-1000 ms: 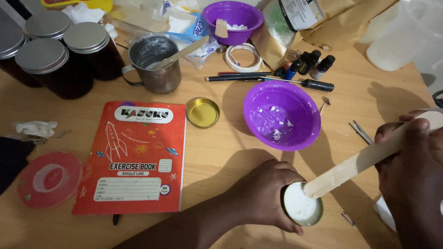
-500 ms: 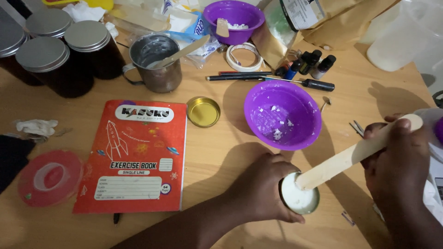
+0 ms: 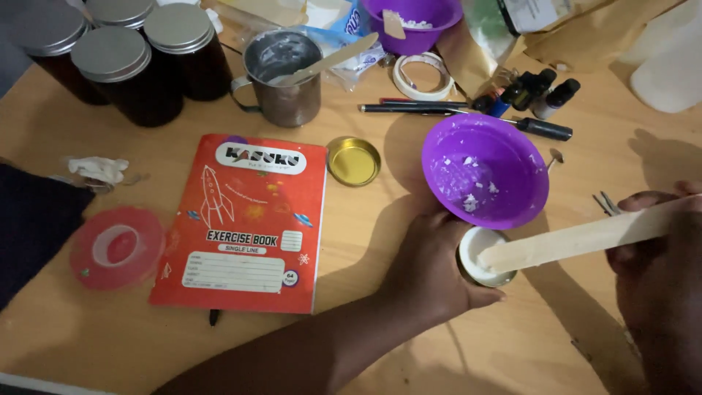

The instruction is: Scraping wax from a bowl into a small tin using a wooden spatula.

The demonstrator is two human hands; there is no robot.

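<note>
A light wooden table point(image 3: 95, 344) fills the frame. Lying on it: a red exercise book point(image 3: 245, 223) left of centre, a gold tin lid point(image 3: 353, 161) beside it, a red tape roll point(image 3: 117, 247) at left, dark lidded jars point(image 3: 146, 66) upper left, a steel mug point(image 3: 284, 77), and a purple bowl point(image 3: 485, 170) right of centre.

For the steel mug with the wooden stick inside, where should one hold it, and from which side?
Probably by the handle of the steel mug, on its left side, low, reached from the side of the red exercise book. The wooden stick leans out over the right rim, so a grip from above or right would likely knock it.
</note>
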